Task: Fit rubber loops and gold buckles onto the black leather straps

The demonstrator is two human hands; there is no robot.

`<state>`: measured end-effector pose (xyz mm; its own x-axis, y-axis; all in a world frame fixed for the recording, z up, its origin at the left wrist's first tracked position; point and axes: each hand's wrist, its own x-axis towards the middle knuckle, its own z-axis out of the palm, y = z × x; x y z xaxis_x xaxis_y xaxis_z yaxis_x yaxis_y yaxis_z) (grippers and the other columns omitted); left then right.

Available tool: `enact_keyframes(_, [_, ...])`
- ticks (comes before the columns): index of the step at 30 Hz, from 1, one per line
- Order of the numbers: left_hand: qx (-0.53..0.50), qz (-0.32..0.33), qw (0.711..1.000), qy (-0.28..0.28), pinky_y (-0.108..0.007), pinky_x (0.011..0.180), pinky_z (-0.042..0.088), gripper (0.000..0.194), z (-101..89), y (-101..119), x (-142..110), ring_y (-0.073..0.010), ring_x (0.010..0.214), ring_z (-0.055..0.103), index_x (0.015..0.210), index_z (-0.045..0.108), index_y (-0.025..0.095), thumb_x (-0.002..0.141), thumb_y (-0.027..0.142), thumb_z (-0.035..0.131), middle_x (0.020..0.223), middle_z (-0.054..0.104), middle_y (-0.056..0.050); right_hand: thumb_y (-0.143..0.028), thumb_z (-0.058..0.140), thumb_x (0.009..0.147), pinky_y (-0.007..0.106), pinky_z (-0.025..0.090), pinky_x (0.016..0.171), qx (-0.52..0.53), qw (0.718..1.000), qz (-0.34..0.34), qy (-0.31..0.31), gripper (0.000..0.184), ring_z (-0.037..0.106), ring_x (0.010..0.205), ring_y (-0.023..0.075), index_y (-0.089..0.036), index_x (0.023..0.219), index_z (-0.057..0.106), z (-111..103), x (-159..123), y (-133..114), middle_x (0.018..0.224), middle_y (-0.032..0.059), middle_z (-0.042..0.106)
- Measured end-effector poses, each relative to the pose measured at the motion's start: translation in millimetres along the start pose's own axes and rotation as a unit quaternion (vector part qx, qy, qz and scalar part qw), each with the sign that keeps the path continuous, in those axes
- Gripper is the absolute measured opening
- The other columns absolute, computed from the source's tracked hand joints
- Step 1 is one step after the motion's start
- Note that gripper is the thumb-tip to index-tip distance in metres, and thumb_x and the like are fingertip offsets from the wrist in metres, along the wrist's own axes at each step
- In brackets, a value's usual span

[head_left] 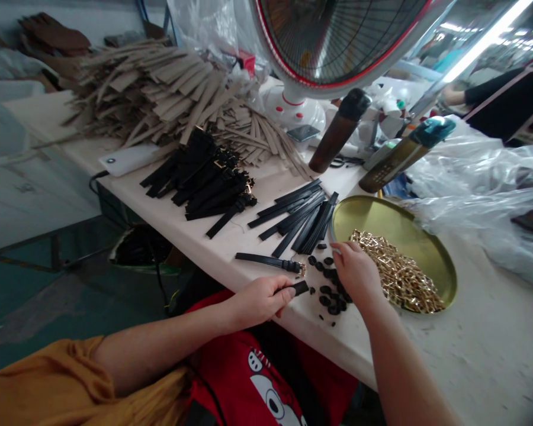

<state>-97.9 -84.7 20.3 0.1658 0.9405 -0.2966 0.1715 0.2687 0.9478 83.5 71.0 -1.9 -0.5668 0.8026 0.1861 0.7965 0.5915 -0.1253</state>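
Observation:
At the table's front edge my left hand (266, 299) is closed around a short black strap (300, 288), whose end sticks out past the thumb. My right hand (357, 271) is over small black strap loops (326, 290), its fingertips pinched near the tray's left rim; what they hold, if anything, is too small to make out. Just beyond my left hand lies a black strap with a gold buckle (269, 261). Flat black strips (295, 216) fan out behind the loops. Gold buckles (397, 272) are heaped in an oval gold tray (446, 266) beside my right wrist.
Finished-looking black buckled straps (208, 177) are piled at the left, before a large heap of grey-beige strips (160, 89). A fan (293, 97), two bottles (340, 130) and clear plastic bags (479, 177) stand at the back. Another person's arm (455, 96) shows far right.

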Motion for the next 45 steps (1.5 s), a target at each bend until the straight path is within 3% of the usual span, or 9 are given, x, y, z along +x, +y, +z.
enact_keyframes(6, [-0.003, -0.004, 1.000, 0.001, -0.017, 0.046, 0.033, 0.028, -1.3, 0.1, -11.0, -0.0061, 0.045, 0.042, 0.083, 0.052, 0.015, 0.085, 0.039, 0.038, 0.056, 0.047, 0.005, -0.023, 0.045, 0.081, 0.033, 0.042, 0.068, 0.033, 0.999, 0.004, -0.018, 0.024, 0.057, 0.074, 0.0220, -0.015, 0.089, 0.067, 4.2, 23.9, -8.8, 0.083, 0.0108, 0.063])
enact_keyframes(9, [-0.025, 0.004, 0.999, 0.034, -0.017, 0.044, 0.033, 0.028, -3.8, -1.9, -9.7, -0.0055, 0.044, 0.040, 0.083, 0.051, 0.015, 0.085, 0.040, 0.038, 0.055, 0.046, 0.005, -0.035, 0.046, 0.082, 0.031, 0.043, 0.063, 0.238, 0.968, 0.077, -0.018, 0.029, 0.056, 0.069, 0.0185, -0.016, 0.092, 0.065, -5.7, 2.5, -19.1, 0.078, 0.0073, 0.063])
enact_keyframes(15, [-0.050, 0.028, 0.997, 0.048, -0.017, 0.043, 0.034, 0.027, 0.7, -0.9, 4.6, -0.0060, 0.044, 0.040, 0.085, 0.050, 0.015, 0.084, 0.040, 0.039, 0.055, 0.046, 0.005, -0.044, 0.062, 0.070, 0.021, 0.038, 0.044, 0.670, 0.695, 0.242, -0.100, 0.030, 0.047, 0.047, 0.0079, -0.016, 0.083, 0.062, -13.3, -50.9, -68.2, 0.060, -0.0014, 0.057])
enact_keyframes(20, [-0.016, 0.030, 0.998, 0.061, -0.017, 0.045, 0.035, 0.021, 11.5, -5.3, 19.8, -0.0062, 0.046, 0.044, 0.079, 0.049, 0.015, 0.083, 0.034, 0.040, 0.057, 0.049, 0.004, -0.032, 0.069, 0.064, 0.019, 0.043, 0.046, 0.746, 0.571, 0.340, -0.047, 0.026, 0.051, 0.049, 0.0068, -0.019, 0.085, 0.060, -5.3, -60.0, -86.0, 0.061, -0.0041, 0.057])
enact_keyframes(24, [-0.075, 0.020, 0.994, 0.077, -0.016, 0.041, 0.033, 0.021, 7.7, -9.0, 21.3, -0.0044, 0.041, 0.040, 0.076, 0.045, 0.016, 0.084, 0.034, 0.040, 0.055, 0.048, 0.005, -0.035, 0.062, 0.073, 0.023, 0.049, 0.057, 0.709, 0.633, 0.310, -0.012, 0.023, 0.056, 0.058, 0.0089, -0.021, 0.090, 0.061, -9.3, -85.3, -81.7, 0.072, -0.0008, 0.061])
enact_keyframes(29, [-0.125, 0.000, 0.988, 0.087, -0.014, 0.038, 0.029, 0.019, -1.0, -11.2, 10.1, -0.0021, 0.037, 0.036, 0.079, 0.047, 0.015, 0.084, 0.032, 0.042, 0.053, 0.047, 0.007, -0.041, 0.051, 0.079, 0.030, 0.051, 0.058, 0.557, 0.769, 0.226, -0.218, 0.030, 0.060, 0.060, 0.0153, -0.017, 0.091, 0.063, 2.6, -143.1, -78.1, 0.077, 0.0064, 0.066])
enact_keyframes(37, [-0.132, 0.028, 0.988, 0.080, -0.013, 0.038, 0.030, 0.017, 3.3, -8.0, 6.8, -0.0019, 0.038, 0.037, 0.080, 0.048, 0.014, 0.084, 0.029, 0.043, 0.053, 0.047, 0.006, -0.017, 0.037, 0.083, 0.040, 0.046, 0.080, 0.290, 0.930, 0.083, -0.209, 0.032, 0.061, 0.089, 0.0239, -0.014, 0.105, 0.060, 47.8, -170.3, -87.5, 0.101, 0.0129, 0.064])
enact_keyframes(40, [-0.128, 0.028, 0.988, 0.084, -0.013, 0.038, 0.030, 0.018, 2.1, -7.6, 1.0, -0.0017, 0.039, 0.037, 0.081, 0.049, 0.013, 0.084, 0.030, 0.043, 0.053, 0.047, 0.006, -0.019, 0.042, 0.082, 0.040, 0.040, 0.088, 0.247, 0.942, -0.002, -0.226, 0.030, 0.055, 0.101, 0.0255, -0.015, 0.106, 0.060, 44.2, -167.6, -105.6, 0.109, 0.0135, 0.061])
enact_keyframes(45, [-0.138, 0.026, 0.986, 0.091, -0.012, 0.037, 0.031, 0.019, 2.1, -10.8, -7.3, -0.0018, 0.040, 0.038, 0.081, 0.050, 0.013, 0.084, 0.030, 0.043, 0.053, 0.047, 0.006, -0.015, 0.040, 0.081, 0.028, 0.041, 0.073, 0.297, 0.887, -0.081, -0.343, 0.024, 0.058, 0.079, 0.0188, -0.018, 0.083, 0.064, 33.3, -181.6, -128.8, 0.083, 0.0070, 0.066])
